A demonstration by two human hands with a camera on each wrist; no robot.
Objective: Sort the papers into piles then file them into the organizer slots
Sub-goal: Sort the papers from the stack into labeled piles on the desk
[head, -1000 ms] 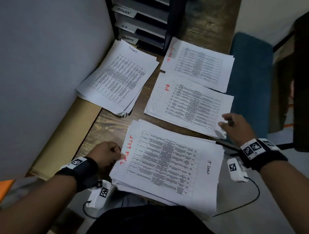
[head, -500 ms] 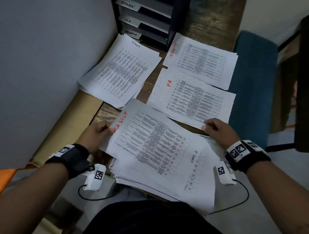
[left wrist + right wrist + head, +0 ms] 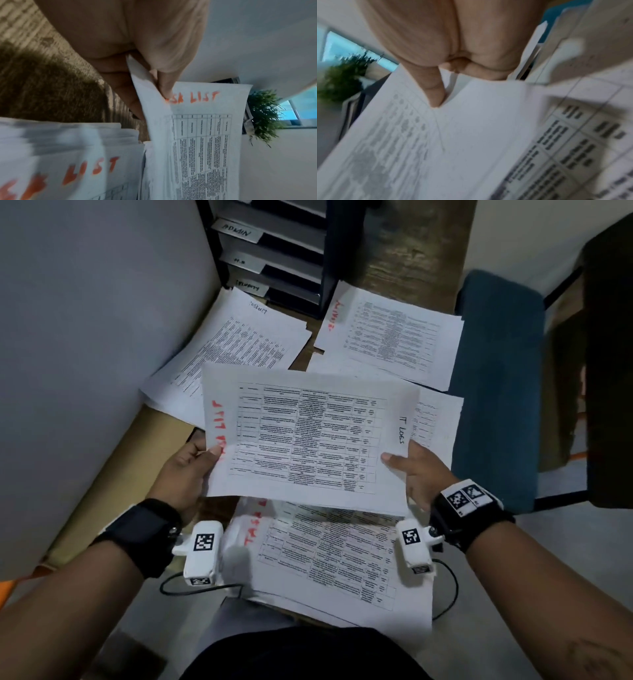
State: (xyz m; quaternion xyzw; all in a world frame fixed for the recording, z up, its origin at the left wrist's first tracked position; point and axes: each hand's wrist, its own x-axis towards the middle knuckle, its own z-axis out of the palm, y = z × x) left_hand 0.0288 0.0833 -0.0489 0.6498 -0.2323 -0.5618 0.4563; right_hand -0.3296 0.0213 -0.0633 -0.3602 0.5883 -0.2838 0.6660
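I hold a thin bundle of printed sheets (image 3: 308,436), marked "TASK LIST" in red and "IT LOGS" in black, lifted above the desk. My left hand (image 3: 191,460) pinches its left edge, thumb on top (image 3: 164,86). My right hand (image 3: 414,467) pinches the right edge, thumb on the page (image 3: 435,94). Below it lies the rest of the task-list stack (image 3: 335,559) at the desk's near edge. The dark organizer (image 3: 274,251) with labelled slots stands at the back.
Three other piles lie on the wooden desk: one at the left (image 3: 236,347), one at the back right (image 3: 390,337), one partly hidden behind the lifted sheets (image 3: 438,419). A grey partition (image 3: 85,337) bounds the left. A blue chair (image 3: 496,371) stands right.
Both hands took the top sheets of the near stack and raised them off it, turning them square to me. My head tilted down toward the hands.
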